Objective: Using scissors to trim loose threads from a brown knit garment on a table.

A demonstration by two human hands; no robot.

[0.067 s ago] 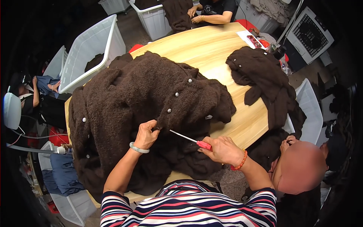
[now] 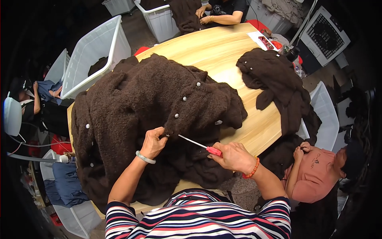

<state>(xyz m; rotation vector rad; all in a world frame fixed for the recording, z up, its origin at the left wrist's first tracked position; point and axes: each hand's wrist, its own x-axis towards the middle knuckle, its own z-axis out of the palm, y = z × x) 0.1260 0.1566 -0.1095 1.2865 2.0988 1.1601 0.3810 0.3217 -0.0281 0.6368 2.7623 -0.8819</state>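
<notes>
A garment workshop is indicated by the wooden table (image 2: 211, 46) heaped with dark brown knitwear (image 2: 131, 95), the large plastic bins (image 2: 121, 46) ranged around it, and the co-workers (image 2: 312, 175) by whom cloth (image 2: 185, 16) is also handled nearby

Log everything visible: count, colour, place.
table: one, pale wood, centre
knit piles: two, dark brown, table's left and right
buttons: several, silvery, on both piles
bins: several, whitish, around table
cloth pile: one, blue, lower left bin
grilled box: one, white, upper right
workers: at least three, clothes varied, around table
beyond these: too dim to count
screwdriver: one, red handle, right hand
bracelets: two, pale and orange, wrists
striped shirt: one, multicoloured, bottom
left hand: one, bare, pinching left pile
right hand: one, bare, gripping screwdriver
</notes>
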